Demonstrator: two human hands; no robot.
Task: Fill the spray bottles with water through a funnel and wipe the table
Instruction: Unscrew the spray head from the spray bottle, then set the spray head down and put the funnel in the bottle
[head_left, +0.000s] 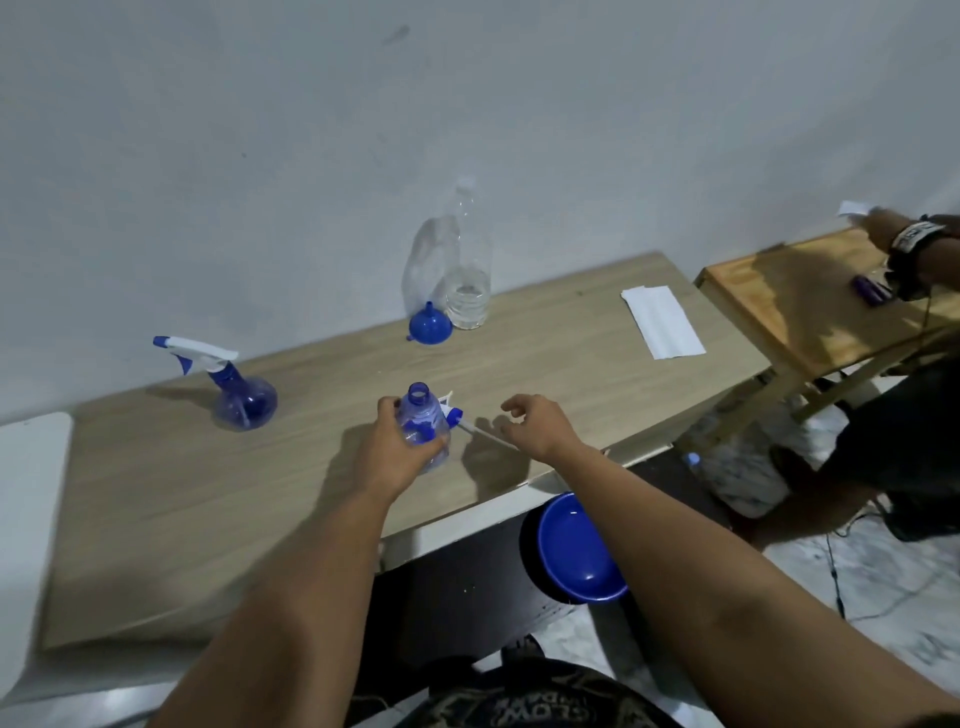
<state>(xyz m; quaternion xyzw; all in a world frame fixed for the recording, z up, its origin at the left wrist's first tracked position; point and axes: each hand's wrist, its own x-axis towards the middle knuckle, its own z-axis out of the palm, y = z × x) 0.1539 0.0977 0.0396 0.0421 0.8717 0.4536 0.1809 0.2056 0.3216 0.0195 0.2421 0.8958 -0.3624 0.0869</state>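
Two translucent blue plastic spray bottles stand on the light wooden table (156, 519): a capped spray bottle (241, 397) at the left, and an uncapped spray bottle (423, 431) near the front edge. One blue plastic funnel (430, 326) lies mouth-down beside one clear plastic water bottle (469, 270), and one white folded paper towel (662, 322) lies to the right. The left hand (400, 447) has its fingers (423, 448) clamped round the uncapped bottle. The right hand (535, 423) hovers with fingers (511, 402) loosely apart, above the removed white-and-blue spray head (457, 415).
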